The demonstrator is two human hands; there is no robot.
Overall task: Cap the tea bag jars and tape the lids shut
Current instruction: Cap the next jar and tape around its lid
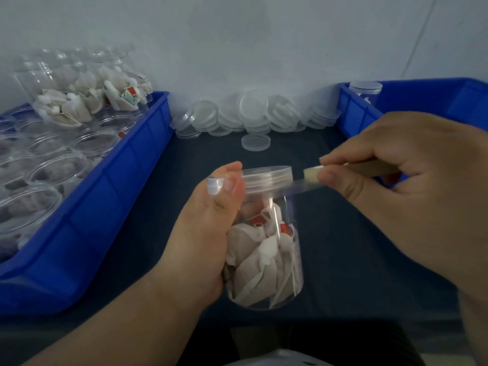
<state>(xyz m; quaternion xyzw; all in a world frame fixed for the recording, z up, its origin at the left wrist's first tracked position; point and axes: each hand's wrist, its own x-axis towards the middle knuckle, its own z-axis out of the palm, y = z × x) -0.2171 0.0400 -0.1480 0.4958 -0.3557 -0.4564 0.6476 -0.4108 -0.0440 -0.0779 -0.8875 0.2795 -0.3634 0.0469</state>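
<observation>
The jar (266, 260) stands at the centre of the frame, a clear plastic cylinder packed with tea bags (258, 265). Its lid (268, 175) is already seated, though I cannot tell whether its base rests on the dark table (343, 247). It looks light and thin-walled, with a smooth skin that would likely slip or flex under a hard squeeze. The sensible hold is round the body below the lid, leaving the seam free. The left hand (206, 233) has that hold, its fingers curled round the jar from the left and the thumb (224, 186) pressed up by the lid's rim. From the seam a clear tape strip (303, 186) runs out taut to the right. It ends at the tape roll (369, 167), which the right hand (396, 186) pinches between thumb and forefinger at the right centre. The tape is thin and sticky and would probably wrinkle or fold on itself if it went slack, so even tension matters more than force. Farther out, loose lids (250, 114) are heaped against the wall at upper centre, with a single lid (256, 142) lying just in front. A left blue bin (126, 165) holds open jars (58, 167), with filled ones stacked on their sides (79, 96) at upper left. A right blue bin (422, 96) at upper right holds a capped jar (365, 91).
</observation>
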